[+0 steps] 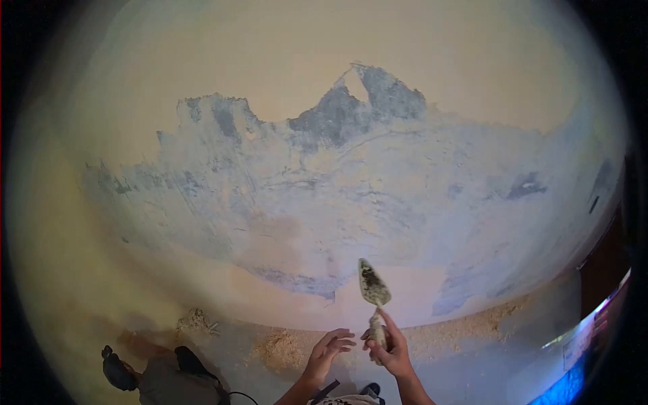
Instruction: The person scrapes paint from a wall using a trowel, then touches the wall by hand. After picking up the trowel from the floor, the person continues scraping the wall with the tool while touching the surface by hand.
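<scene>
My right hand (387,345) grips the handle of a small pointed trowel (372,283), blade up and smeared with grey plaster. The blade is raised in front of the lower part of a wall (324,121) whose cream paint gives way to a wide grey-blue patch of bare plaster (351,196). My left hand (327,352) hovers just left of the right hand, fingers spread, holding nothing, its fingertips close to the trowel handle.
Loose sandy debris (280,347) lies in piles along the foot of the wall. A dark shoe and a grey lump (158,378) lie on the floor at lower left. A dark doorway edge (604,263) and a bright strip are at the right.
</scene>
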A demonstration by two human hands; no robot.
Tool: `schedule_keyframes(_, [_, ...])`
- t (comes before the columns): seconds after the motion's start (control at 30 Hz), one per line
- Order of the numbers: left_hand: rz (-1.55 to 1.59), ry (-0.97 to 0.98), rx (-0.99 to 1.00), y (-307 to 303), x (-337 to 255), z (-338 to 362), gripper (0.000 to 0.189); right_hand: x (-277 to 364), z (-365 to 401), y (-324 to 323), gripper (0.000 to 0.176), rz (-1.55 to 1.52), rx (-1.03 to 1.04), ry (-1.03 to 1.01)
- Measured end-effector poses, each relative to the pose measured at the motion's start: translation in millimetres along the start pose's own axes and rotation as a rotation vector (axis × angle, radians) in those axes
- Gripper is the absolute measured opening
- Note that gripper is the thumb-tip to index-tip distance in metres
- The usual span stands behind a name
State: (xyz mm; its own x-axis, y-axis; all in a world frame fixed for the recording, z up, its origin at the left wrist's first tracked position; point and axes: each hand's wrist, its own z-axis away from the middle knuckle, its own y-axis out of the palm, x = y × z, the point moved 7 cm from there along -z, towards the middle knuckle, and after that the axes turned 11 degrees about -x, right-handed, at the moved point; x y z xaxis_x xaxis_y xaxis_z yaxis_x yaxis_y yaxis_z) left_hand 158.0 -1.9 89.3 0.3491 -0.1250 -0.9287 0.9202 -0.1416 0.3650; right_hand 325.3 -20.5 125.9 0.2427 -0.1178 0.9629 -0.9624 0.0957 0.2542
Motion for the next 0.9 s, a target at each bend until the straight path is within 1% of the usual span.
schedule_keyframes(0.07, [0.021, -0.014, 0.025, -12, 11, -13, 0.042, 22, -20, -12, 0.067, 0.162, -0.146, -0.105])
schedule_keyframes(0.1, [0.033, -0.036, 0.056, -19, 17, -20, 0.044, 22, -33, -22, 0.065, 0.248, -0.17, -0.177])
schedule_keyframes(0.13, [0.038, -0.029, 0.06, -23, 13, -28, 0.044, 24, -42, -32, 0.064, 0.244, -0.216, -0.179])
schedule_keyframes(0.2, [0.005, 0.008, 0.053, -34, -1, -44, 0.041, 34, -59, -41, 0.063, 0.264, -0.236, -0.22])
schedule_keyframes(0.23, [0.008, 0.011, 0.07, -38, -9, -52, 0.041, 39, -66, -44, 0.066, 0.187, -0.23, -0.143])
schedule_keyframes(0.27, [-0.005, 0.03, 0.045, -46, -19, -61, 0.039, 45, -73, -44, 0.066, 0.194, -0.246, -0.154])
schedule_keyframes(0.3, [-0.016, 0.046, 0.022, -55, -26, -71, 0.037, 55, -79, -42, 0.066, 0.148, -0.254, -0.228])
schedule_keyframes(0.33, [-0.012, 0.043, 0.047, -61, -32, -83, 0.037, 65, -84, -40, 0.067, 0.104, -0.264, -0.303])
schedule_keyframes(0.37, [-0.01, 0.031, 0.0, -72, -39, -96, 0.036, 74, -91, -34, 0.072, 0.045, -0.25, -0.333])
schedule_keyframes(0.4, [-0.009, 0.017, -0.048, -85, -46, -109, 0.034, 81, -97, -27, 0.072, 0.054, -0.273, -0.343])
schedule_keyframes(0.43, [0.172, -0.002, -0.035, -95, -55, -122, 0.031, 95, -103, -14, 0.073, 0.038, -0.281, -0.364])
schedule_keyframes(0.47, [0.181, -0.01, -0.013, -103, -66, -136, 0.031, 104, -110, -4, 0.073, 0.025, -0.286, -0.384])
schedule_keyframes(0.53, [0.28, 0.146, 0.095, -115, -107, -161, 0.028, 111, -127, 12, 0.073, 0.104, -0.296, -0.409])
schedule_keyframes(0.6, [0.332, 0.277, 0.172, -120, -155, -187, 0.027, 120, -142, 29, 0.072, 0.19, -0.396, -0.566])
schedule_keyframes(0.63, [0.34, 0.364, 0.284, -120, -180, -200, 0.024, 119, -147, 36, 0.071, 0.226, -0.442, -0.607])
schedule_keyframes(0.67, [0.355, 0.367, 0.274, -120, -201, -216, 0.024, 118, -151, 45, 0.071, 0.239, -0.43, -0.606])
schedule_keyframes(0.73, [0.237, 0.627, 0.493, -106, -252, -226, 0.021, 117, -148, 54, 0.071, 0.222, -0.556, -0.625])
schedule_keyframes(0.77, [0.249, 0.626, 0.499, -101, -264, -241, 0.021, 115, -146, 56, 0.07, 0.237, -0.618, -0.661])
schedule_keyframes(0.8, [0.207, 0.803, 0.461, -96, -280, -248, 0.019, 112, -148, 57, 0.07, 0.248, -0.631, -0.664])
schedule_keyframes(0.83, [0.162, 0.972, 0.424, -95, -292, -251, 0.018, 111, -146, 55, 0.07, 0.325, -0.672, -0.697])
schedule_keyframes(0.87, [0.17, 0.952, 0.445, -95, -290, -268, 0.018, 109, -141, 54, 0.07, 0.401, -0.719, -0.724])
schedule_keyframes(0.9, [-0.205, 1.351, 0.29, -96, -287, -274, 0.019, 112, -140, 57, 0.069, 0.411, -0.763, -0.737])
